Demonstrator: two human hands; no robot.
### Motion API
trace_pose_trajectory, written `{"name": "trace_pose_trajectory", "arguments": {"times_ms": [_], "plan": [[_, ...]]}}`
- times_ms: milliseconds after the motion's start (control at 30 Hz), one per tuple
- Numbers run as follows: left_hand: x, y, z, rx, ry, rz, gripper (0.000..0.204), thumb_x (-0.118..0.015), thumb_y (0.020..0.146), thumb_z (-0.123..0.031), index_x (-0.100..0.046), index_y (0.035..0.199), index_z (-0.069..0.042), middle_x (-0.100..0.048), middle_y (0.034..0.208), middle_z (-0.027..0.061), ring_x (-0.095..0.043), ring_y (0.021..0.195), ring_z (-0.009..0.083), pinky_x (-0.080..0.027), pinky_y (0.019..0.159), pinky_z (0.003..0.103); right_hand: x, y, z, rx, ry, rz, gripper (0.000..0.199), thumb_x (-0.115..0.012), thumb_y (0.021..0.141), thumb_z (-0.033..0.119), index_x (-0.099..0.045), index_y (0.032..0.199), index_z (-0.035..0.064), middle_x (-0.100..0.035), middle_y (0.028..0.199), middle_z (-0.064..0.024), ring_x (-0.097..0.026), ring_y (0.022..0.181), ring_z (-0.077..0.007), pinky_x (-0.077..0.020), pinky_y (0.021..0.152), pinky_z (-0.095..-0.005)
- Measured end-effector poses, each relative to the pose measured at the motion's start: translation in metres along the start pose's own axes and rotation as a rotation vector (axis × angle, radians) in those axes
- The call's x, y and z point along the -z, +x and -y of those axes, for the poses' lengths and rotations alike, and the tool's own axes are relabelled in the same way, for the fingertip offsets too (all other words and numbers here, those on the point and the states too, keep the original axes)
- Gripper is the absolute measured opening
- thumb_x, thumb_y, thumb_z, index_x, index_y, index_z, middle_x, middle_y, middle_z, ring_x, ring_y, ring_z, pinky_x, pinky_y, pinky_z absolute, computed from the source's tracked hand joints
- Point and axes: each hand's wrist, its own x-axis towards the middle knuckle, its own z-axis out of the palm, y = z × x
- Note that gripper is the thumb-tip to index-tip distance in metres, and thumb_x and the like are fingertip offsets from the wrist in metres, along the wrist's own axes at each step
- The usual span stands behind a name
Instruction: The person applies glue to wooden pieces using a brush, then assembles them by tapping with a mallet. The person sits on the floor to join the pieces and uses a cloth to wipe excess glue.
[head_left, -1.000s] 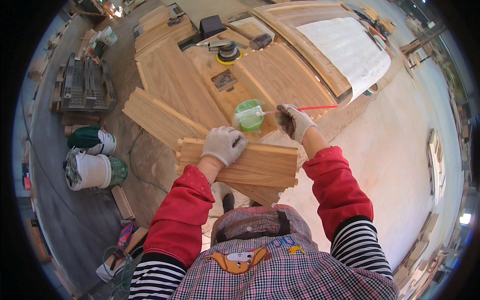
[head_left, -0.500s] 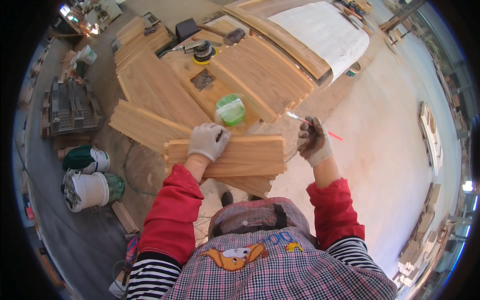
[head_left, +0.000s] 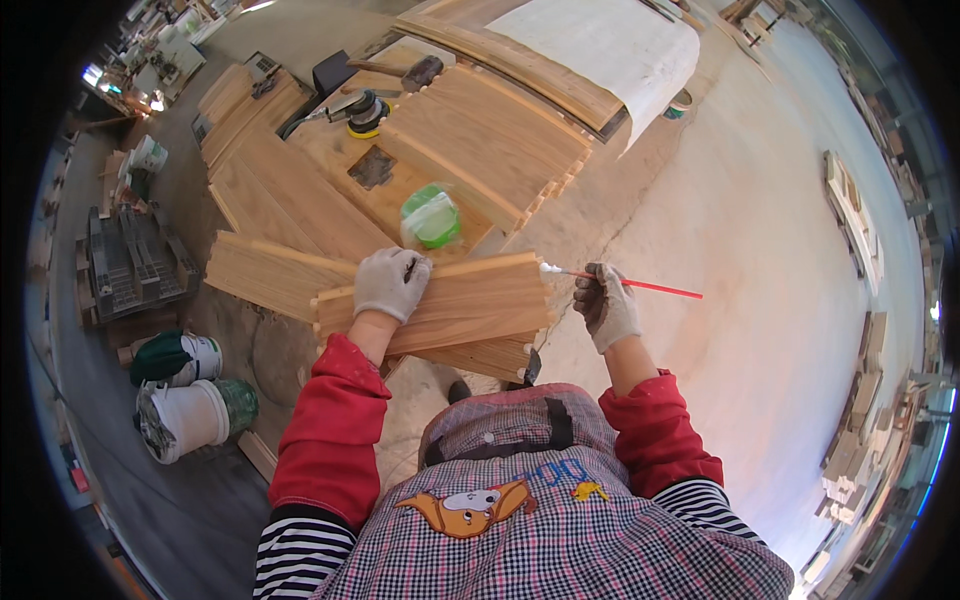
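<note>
My left hand (head_left: 392, 283), in a pale glove, is closed over the far edge of a wooden board (head_left: 480, 298) with notched ends. The board lies crosswise over other boards in front of me. In my right hand (head_left: 607, 305), gloved and stained dark at the fingers, is a thin brush with a red handle (head_left: 660, 289). Its white-coated bristles are at the far corner of the board's right end; I cannot tell whether they touch. Beyond the board stands a green tub (head_left: 430, 216) with something white in it.
Behind the tub, a sander (head_left: 367, 116) and a mallet (head_left: 422, 73) rest on the workbench near a joined panel (head_left: 490, 135). More boards (head_left: 290, 190) lie at the left. White buckets (head_left: 185, 418) and a grey plastic pallet (head_left: 135, 262) stand on the floor.
The brush has moved left to the board's right end, with its tip pointing at the corner. The board's right end has tilted away from me, and the view has shifted.
</note>
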Motion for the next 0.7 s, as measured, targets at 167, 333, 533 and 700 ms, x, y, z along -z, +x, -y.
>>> {"name": "trace_pose_trajectory", "arguments": {"times_ms": [167, 333, 533, 700], "plan": [[0.001, -0.001, -0.001, 0.019, 0.012, 0.025, 0.028, -0.059, 0.085, -0.033, -0.069, 0.080, -0.008, -0.067, 0.085, 0.0118, -0.062, 0.085, 0.0322, -0.048, 0.076, 0.043, -0.017, -0.018, -0.001, 0.050, 0.026, -0.165, 0.015, -0.054, 0.094, 0.020, -0.058, 0.097, 0.0059, -0.061, 0.073, -0.0096, -0.059, 0.057, -0.0215, -0.0500, 0.050, -0.0332], [0.000, 0.000, -0.002, 0.009, 0.023, 0.020, 0.027, -0.059, 0.085, -0.034, -0.068, 0.078, -0.010, -0.065, 0.080, 0.0104, -0.061, 0.082, 0.0315, -0.047, 0.074, 0.043, -0.022, -0.008, 0.003, 0.108, 0.068, -0.121, 0.015, -0.054, 0.095, 0.020, -0.057, 0.097, 0.0052, -0.060, 0.073, -0.0092, -0.059, 0.059, -0.0213, -0.0507, 0.053, -0.0330], [-0.003, -0.001, 0.001, -0.001, 0.014, -0.008, 0.027, -0.059, 0.085, -0.034, -0.068, 0.076, -0.010, -0.065, 0.077, 0.0100, -0.061, 0.080, 0.0313, -0.047, 0.073, 0.043, -0.007, -0.014, -0.009, 0.123, 0.039, -0.122, 0.015, -0.057, 0.094, 0.021, -0.059, 0.100, 0.0072, -0.062, 0.080, -0.0058, -0.060, 0.065, -0.0174, -0.0516, 0.057, -0.0309], [-0.005, -0.001, 0.001, -0.004, -0.002, -0.012, 0.027, -0.059, 0.085, -0.034, -0.068, 0.075, -0.010, -0.065, 0.077, 0.0105, -0.061, 0.080, 0.0316, -0.047, 0.072, 0.044, -0.007, -0.009, -0.013, 0.129, 0.047, -0.128, 0.015, -0.059, 0.093, 0.022, -0.061, 0.100, 0.0088, -0.063, 0.086, -0.0022, -0.061, 0.073, -0.0145, -0.0521, 0.060, -0.0281]]}}
